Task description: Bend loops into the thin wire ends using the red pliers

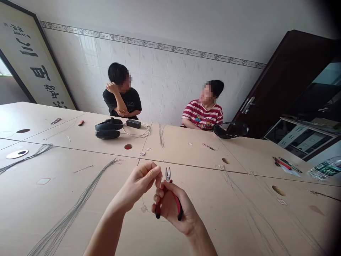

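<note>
My right hand is wrapped around small pliers with red and black handles. Their metal jaws point away from me and stand slightly apart. Just left of the jaws, my left hand has thumb and forefinger pinched together. Whatever lies between those fingertips is too fine to make out. Below the hands, a thin wire curves near a small pale clump on the table. Both hands are above the tabletop, close together.
Wire bundles lie at left and more thin wires at right. Beyond are a black headset, a black power adapter and two seated people. At far right are red-handled pliers and a water bottle.
</note>
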Tool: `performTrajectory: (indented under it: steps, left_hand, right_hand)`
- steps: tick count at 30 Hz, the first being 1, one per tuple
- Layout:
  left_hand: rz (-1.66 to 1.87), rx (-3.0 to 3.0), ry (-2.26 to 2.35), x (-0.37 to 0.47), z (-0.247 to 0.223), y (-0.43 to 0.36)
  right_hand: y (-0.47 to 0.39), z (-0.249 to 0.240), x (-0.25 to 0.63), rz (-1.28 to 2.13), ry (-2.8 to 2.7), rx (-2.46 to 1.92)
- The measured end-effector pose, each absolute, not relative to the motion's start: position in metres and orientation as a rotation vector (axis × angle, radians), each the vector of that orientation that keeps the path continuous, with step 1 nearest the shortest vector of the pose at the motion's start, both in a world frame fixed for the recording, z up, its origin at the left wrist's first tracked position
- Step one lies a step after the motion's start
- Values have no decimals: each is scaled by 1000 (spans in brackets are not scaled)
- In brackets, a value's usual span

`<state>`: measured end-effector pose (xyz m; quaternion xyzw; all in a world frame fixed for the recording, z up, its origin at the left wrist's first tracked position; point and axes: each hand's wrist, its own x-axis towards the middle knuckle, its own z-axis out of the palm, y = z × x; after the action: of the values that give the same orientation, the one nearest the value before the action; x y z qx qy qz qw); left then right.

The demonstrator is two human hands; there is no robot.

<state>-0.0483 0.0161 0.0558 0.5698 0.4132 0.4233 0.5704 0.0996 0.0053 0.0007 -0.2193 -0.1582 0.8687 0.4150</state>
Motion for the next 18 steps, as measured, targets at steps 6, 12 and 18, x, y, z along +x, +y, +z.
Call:
performTrajectory:
  steps: [6, 12, 18]
  left_hand:
    - [930, 1289, 932, -48, 55, 16]
    - [972, 1314, 973, -51, 54, 18]
    - [1013, 1332, 1014, -52, 54, 19]
  right_hand:
    - [11, -3, 92, 2204, -445, -505]
    - [16, 5, 91, 2145, -467, -538]
    - [14, 7, 96, 1989, -492, -612]
